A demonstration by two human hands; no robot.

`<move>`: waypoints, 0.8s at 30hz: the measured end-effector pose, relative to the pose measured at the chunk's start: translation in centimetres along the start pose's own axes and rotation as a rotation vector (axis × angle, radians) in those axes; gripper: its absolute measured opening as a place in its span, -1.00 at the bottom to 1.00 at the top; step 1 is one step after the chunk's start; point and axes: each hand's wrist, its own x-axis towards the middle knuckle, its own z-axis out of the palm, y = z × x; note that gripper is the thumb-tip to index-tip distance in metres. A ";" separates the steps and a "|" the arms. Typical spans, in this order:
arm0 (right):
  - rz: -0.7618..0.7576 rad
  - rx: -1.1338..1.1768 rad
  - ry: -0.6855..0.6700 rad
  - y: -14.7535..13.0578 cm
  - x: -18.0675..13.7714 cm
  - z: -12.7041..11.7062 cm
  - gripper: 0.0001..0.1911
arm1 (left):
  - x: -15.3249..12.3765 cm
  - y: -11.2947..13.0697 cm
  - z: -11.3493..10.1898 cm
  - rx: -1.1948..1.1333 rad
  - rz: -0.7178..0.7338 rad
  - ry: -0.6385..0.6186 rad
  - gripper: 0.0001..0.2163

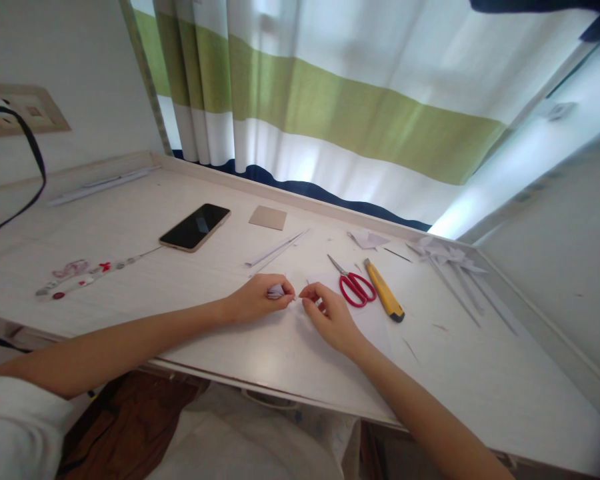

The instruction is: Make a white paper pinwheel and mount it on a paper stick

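Observation:
My left hand [263,297] is closed around a small piece of folded white paper [276,291], part of which shows between the fingers. Close beside it, my right hand [329,312] makes a pinch, its fingertips almost meeting those of the left. Whatever the right fingertips hold is too small to make out. A flat sheet of white paper [375,333] lies partly under the right hand. Just beyond that hand are scissors [356,289] with red handles and a yellow utility knife [384,291].
A phone [195,228], a beaded strap [85,273] and a cardboard square [268,217] lie to the left and back. Rolled paper strips [277,248] rest behind my hands. Folded paper shapes on long sticks [450,260] sit at the right, near the ledge below the curtain [330,100].

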 end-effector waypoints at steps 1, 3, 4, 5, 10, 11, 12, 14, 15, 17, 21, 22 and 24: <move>0.000 0.002 -0.011 0.0 0.0 0.0 -0.91 | 0.0 0.0 0.0 0.002 0.002 -0.003 -0.89; -0.002 0.006 -0.028 -0.1 0.0 0.1 -0.93 | 0.0 0.0 0.1 0.007 0.014 -0.010 -0.90; -0.004 0.007 -0.033 -0.1 0.0 0.2 -0.94 | 0.0 0.0 0.2 0.009 0.021 -0.012 -0.91; -0.006 0.007 -0.036 -0.1 0.0 0.3 -0.96 | 0.0 0.0 0.2 0.011 0.028 -0.014 -0.92; -0.003 0.020 -0.040 0.2 0.0 0.4 -0.97 | 0.1 -0.2 0.5 0.015 0.050 -0.011 -0.92; 0.001 0.027 -0.042 0.2 0.0 0.4 -0.97 | 0.1 -0.2 0.5 0.018 0.053 -0.009 -0.92; 0.006 0.035 -0.044 0.2 0.0 0.4 -0.97 | 0.1 -0.3 0.5 0.022 0.055 -0.007 -0.92; 0.021 0.054 -0.051 0.4 0.0 0.4 -0.96 | 0.1 -0.3 0.5 0.033 0.058 -0.002 -0.92; 0.032 0.066 -0.057 0.5 0.0 0.5 -0.94 | 0.1 -0.4 0.5 0.040 0.059 -0.001 -0.92; 0.064 0.099 -0.081 0.8 0.1 0.6 -0.88 | 0.2 -0.4 0.5 0.051 0.058 0.001 -0.92; 0.176 0.199 -0.178 1.7 0.4 0.9 -0.79 | 0.2 -0.5 0.5 0.063 0.048 0.002 -0.91; 0.210 0.226 -0.207 1.9 0.5 1.0 -0.78 | 0.3 -0.5 0.5 0.063 0.044 0.004 -0.91; 0.276 0.275 -0.257 2.3 0.7 1.1 -0.77 | 0.3 -0.5 0.6 0.061 0.037 0.007 -0.90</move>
